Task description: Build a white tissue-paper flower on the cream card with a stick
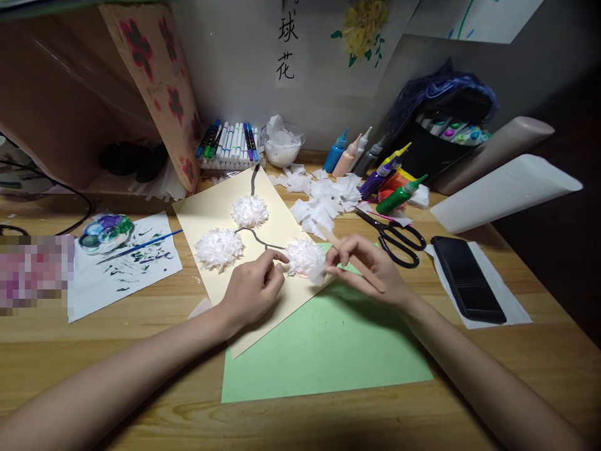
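Observation:
My left hand (256, 285) rests on a cream sheet of paper (248, 332), its fingers bent and the index fingertip at the left edge of a white tissue-paper flower (304, 255). A gap shows between thumb and index finger. In my right hand (369, 266) is a flat wooden craft stick (359, 266), slanting across the fingers. At the thumb and fingertips a thin piece of white tissue paper (317, 274) meets the flower's right side. Two more fluffy white flowers, an upper one (250, 211) and a left one (218, 248), sit along a dark painted branch (257, 237).
A green sheet (328, 351) lies under the cream one. Loose white tissue pieces (323, 194), paint bottles (399, 195), black scissors (399, 241) and a phone (467, 279) are behind and right. At left, a brush (145, 244) and paint palette (107, 233) lie on stained paper (154, 269).

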### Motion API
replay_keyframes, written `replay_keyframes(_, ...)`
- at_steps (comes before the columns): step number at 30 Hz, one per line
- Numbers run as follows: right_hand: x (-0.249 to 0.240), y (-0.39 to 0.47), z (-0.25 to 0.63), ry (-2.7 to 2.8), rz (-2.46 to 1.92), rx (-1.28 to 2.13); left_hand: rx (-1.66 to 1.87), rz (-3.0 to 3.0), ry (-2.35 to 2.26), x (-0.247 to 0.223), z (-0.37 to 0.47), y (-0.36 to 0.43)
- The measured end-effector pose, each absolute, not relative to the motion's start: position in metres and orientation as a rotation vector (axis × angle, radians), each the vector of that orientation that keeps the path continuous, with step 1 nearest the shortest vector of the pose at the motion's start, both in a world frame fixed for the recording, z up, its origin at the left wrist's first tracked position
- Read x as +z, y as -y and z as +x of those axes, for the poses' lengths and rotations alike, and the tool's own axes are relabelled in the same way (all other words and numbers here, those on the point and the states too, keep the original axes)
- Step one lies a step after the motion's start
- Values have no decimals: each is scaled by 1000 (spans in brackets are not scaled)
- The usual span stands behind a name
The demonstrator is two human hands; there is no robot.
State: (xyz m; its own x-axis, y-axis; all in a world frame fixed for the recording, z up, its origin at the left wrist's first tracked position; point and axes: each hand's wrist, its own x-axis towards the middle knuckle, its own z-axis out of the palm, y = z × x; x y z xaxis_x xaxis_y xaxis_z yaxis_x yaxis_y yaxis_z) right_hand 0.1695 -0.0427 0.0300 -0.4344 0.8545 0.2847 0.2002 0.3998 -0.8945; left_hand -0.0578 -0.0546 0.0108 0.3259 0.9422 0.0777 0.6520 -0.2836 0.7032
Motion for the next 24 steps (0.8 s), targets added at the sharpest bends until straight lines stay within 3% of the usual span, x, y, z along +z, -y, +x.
replay_keyframes(8,-2,58,158,2071,-806,863,496,2191,-1017,12,-58,56)
replay_keyframes(24,-1,65,152,2015,-803,422,551,2130,-1273,5,-55,52)
